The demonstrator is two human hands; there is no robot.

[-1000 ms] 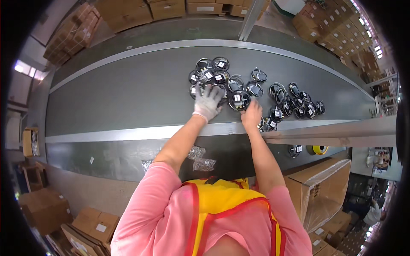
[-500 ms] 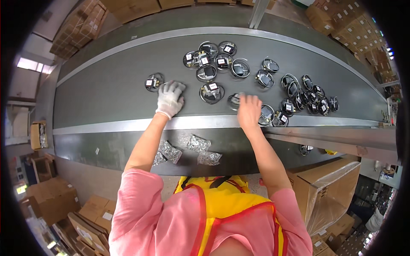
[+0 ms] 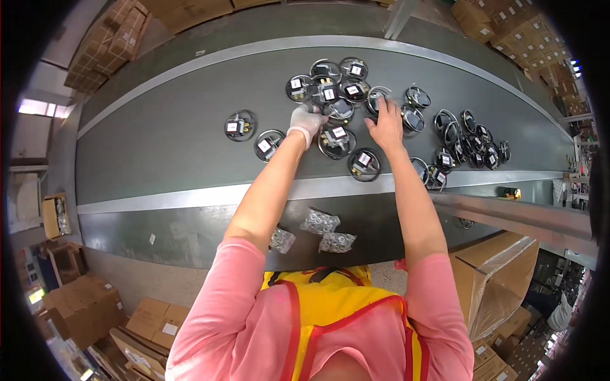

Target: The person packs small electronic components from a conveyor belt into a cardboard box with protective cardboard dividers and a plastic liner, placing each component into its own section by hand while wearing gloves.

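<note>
Several small dark box-shaped units, each with a thin metal tube coiled round it and most with a white label, lie on the grey belt (image 3: 159, 133). My left hand (image 3: 306, 120), in a whitish glove, closes its fingers at the rim of one coiled-tube unit (image 3: 340, 112). Just nearer to me is another labelled unit (image 3: 336, 138). My bare right hand (image 3: 386, 126) has its fingers stretched over a coiled-tube unit (image 3: 376, 101), with the thumb apart. Closer to the belt's front edge sit one unit (image 3: 364, 164) and, further left, two others (image 3: 268, 145).
A dense cluster of units (image 3: 478, 147) covers the right side of the belt. A metal rail (image 3: 178, 198) edges it. Clear bags of small metal parts (image 3: 319, 221) lie on the lower ledge. An open carton (image 3: 492, 279) stands at my right, and a metal beam (image 3: 508, 213) crosses there.
My left hand has left the units at the left and moved right. My right hand has let go of a unit near the front edge and reached farther away. The view has shifted slightly.
</note>
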